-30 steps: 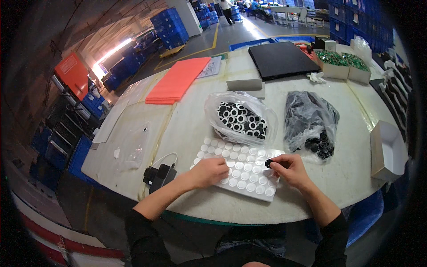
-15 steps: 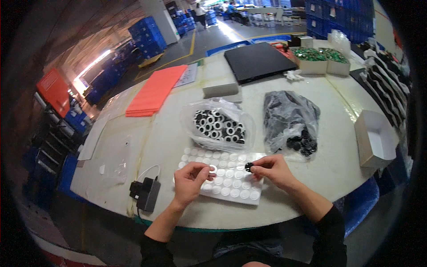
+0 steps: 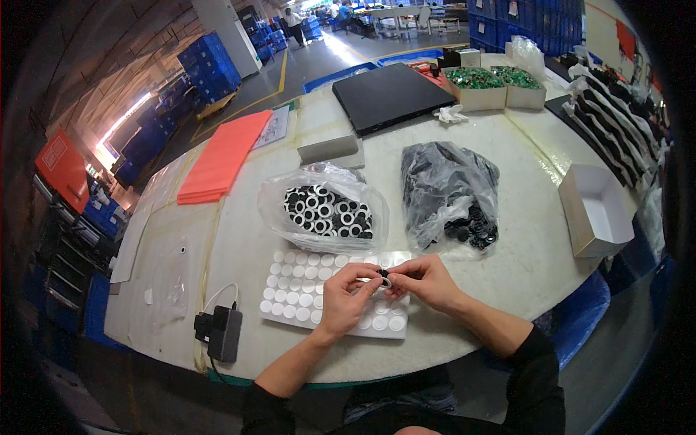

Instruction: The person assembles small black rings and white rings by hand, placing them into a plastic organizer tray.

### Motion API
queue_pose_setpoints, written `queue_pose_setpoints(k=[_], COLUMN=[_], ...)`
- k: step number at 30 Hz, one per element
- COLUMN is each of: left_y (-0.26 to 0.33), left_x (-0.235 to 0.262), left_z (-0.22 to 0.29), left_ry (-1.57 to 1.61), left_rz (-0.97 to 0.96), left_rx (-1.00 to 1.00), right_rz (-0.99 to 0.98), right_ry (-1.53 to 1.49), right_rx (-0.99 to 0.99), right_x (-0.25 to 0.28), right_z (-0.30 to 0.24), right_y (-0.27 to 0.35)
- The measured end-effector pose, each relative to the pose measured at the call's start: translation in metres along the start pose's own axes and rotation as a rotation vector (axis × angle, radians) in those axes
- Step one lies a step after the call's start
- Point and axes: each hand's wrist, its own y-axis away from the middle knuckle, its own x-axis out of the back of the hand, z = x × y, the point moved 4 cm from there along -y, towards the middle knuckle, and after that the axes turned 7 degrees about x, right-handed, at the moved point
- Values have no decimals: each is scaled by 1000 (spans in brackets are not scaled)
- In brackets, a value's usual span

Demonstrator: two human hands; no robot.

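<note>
My left hand (image 3: pixel 345 301) pinches a small white ring (image 3: pixel 387 283) between thumb and fingers. My right hand (image 3: pixel 433 284), also closed, holds a small round black part (image 3: pixel 383 273) against that ring. Both hands meet above the right side of a white tray (image 3: pixel 394 334) filled with rows of round white discs (image 3: pixel 292 298). Behind the tray an open clear plastic bag (image 3: pixel 272 226) contains many white rings with black centres (image 3: pixel 319 210). Right of it lies a dark translucent bag (image 3: pixel 442 174) with loose black round parts (image 3: pixel 475 228) at its mouth.
A black adapter with cable (image 3: pixel 226 333) sits left of the tray. Orange sheets (image 3: pixel 223 159), a black flat panel (image 3: pixel 391 98) and boxes of green parts (image 3: pixel 475 98) lie farther back. An open white carton (image 3: pixel 596 239) stands at the right.
My hands, apart before, have come together, so the black part now meets the white ring. The whole view has shifted, with the table's things appearing farther left.
</note>
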Motion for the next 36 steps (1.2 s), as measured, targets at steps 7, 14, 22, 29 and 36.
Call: queue_pose_setpoints(k=[7,14,22,29,36], left_y=[3,7,7,7,6], left_x=[3,-3,-2,-1,1], left_z=[0,9,2,-8,-3], left_ry=[-34,-40,204,158,11], left_rz=[67,82,-94,-95,-174], left_rx=[101,53,211,216,234], right_rz=[-6,-22,-6,-2,50], right_ry=[-19,20,49,54,344], right_rx=[-39,18,43,62,162], right_x=[-3,-6,-4,-2,-7], right_z=[-1,-7,-11,-6,-9], right_y=[1,3,3,6,10])
